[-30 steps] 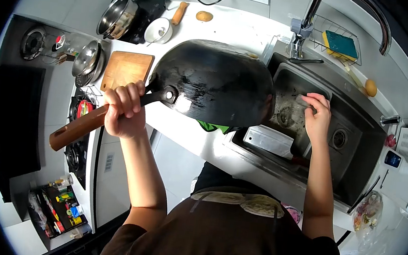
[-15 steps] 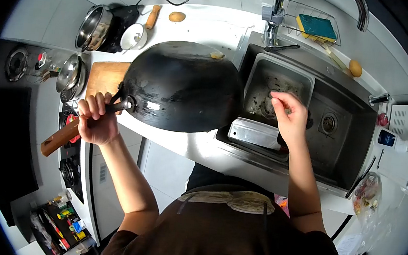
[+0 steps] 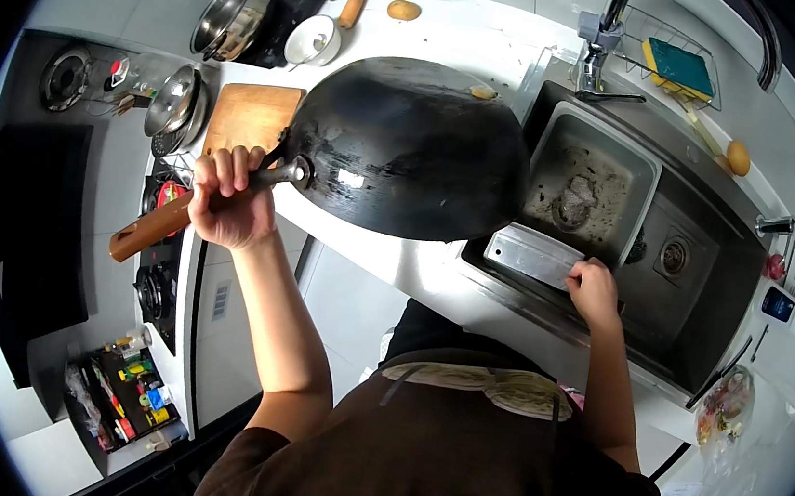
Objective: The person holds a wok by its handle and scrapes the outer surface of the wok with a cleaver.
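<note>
Left of the sink, the wok tilts with its underside showing, probably heavy, stiff and slick, best held by its wooden handle, which the left grip clasps. Along the sink's near side, the knife looks stiff and slippery; the right grip curls against one end, though whether it holds I cannot tell.

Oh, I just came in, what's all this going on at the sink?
Someone is holding a wok by its wooden handle with the left hand, its dark underside facing up over the counter. The right hand is at the handle end of a cleaver; how firmly it grips is hard to tell. Beside the cleaver, in the sink, sits a metal basin with dark bits in it.
</note>
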### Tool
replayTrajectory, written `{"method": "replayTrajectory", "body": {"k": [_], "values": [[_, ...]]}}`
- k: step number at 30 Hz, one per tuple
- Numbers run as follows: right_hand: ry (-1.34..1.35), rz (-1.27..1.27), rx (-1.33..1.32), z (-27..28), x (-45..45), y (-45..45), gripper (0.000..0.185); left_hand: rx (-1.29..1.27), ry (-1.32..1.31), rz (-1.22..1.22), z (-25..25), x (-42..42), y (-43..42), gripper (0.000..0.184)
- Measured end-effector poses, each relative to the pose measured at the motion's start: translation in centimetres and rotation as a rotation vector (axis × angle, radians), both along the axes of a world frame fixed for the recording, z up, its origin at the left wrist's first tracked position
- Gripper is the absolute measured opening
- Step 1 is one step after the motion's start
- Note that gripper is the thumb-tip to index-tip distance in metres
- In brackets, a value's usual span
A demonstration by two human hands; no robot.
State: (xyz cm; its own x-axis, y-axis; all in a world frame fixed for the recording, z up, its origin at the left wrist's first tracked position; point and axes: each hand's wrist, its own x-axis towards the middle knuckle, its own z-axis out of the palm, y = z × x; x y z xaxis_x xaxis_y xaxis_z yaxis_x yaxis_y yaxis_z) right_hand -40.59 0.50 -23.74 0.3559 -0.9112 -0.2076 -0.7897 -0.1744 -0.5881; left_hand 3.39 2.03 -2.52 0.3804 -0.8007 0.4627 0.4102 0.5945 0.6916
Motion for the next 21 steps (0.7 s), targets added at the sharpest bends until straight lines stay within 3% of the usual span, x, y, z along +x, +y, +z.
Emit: {"method": "replayTrajectory", "body": {"k": [10, 16, 17, 19, 20, 21], "values": [[0.091, -0.066, 0.316, -0.7, -0.5, 0.2, 0.038, -0.001, -0.013, 0.01, 0.2, -0.7, 0.0, 0.023], [0.034, 0.014, 0.304, -1.4, -1.4, 0.8, 0.038, 0.004, 0.007, -0.005, 0.2, -1.0, 0.0, 0.019], [0.034, 0.014, 0.301, -1.4, -1.6, 1.0, 0.038, 0.023, 0.06, 0.083, 0.2, -1.3, -0.1, 0.019], [-0.04, 0.046, -0.006, -1.1, -2.0, 1.3, 0.034, 0.04, 0.113, 0.173, 0.5, -2.0, -0.4, 0.02], [-0.039, 0.046, -0.009, 0.3, -1.7, 1.1, 0.034, 0.057, 0.149, 0.238, 0.7, -2.5, -0.6, 0.023], [-0.058, -0.115, 0.127, 2.8, -1.2, 0.8, 0.032, 0.071, 0.185, 0.302, 0.9, -2.8, -0.8, 0.027]]}}
